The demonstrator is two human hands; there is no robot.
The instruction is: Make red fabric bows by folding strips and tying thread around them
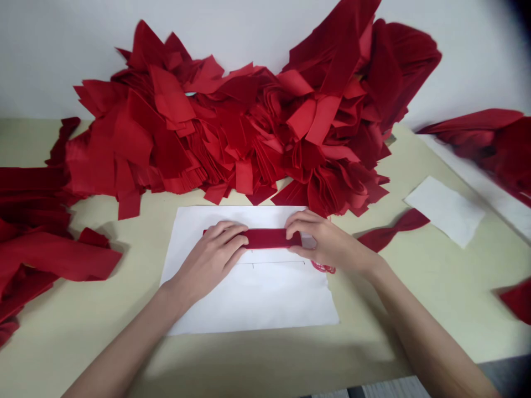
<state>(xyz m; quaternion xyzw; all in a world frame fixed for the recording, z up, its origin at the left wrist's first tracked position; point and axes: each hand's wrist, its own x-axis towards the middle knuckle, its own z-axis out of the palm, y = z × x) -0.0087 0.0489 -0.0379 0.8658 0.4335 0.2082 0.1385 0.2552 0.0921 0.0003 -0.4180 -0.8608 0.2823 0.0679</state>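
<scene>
Strip of red fabric [267,239] lies level across the upper part of a white paper sheet [249,304], and that's the main thing I can see on my head feed. Left hand [209,260] is on the strip's left end, fingers curled over it and pressing down, so a narrow hold with the strip under them. Right hand [327,241] has the other end, fingers over the top, also narrow. Between the hands the strip shows bare. I can't tell from here if it's folded or a single layer.

Thin drawn lines [269,263] run across the paper just below the strip. Small tangle of red thread [322,267] sits right under the right hand, at the paper's edge.

Big heap of cut red fabric pieces [232,121] fills the back of the pale table [415,326], against a white wall [62,55]. More red fabric [41,243] is piled at the left side and more [493,143] at the far right. Off to the right of the paper, a pinched red fabric piece [392,230] lies near a white rectangular sheet [443,211].
</scene>
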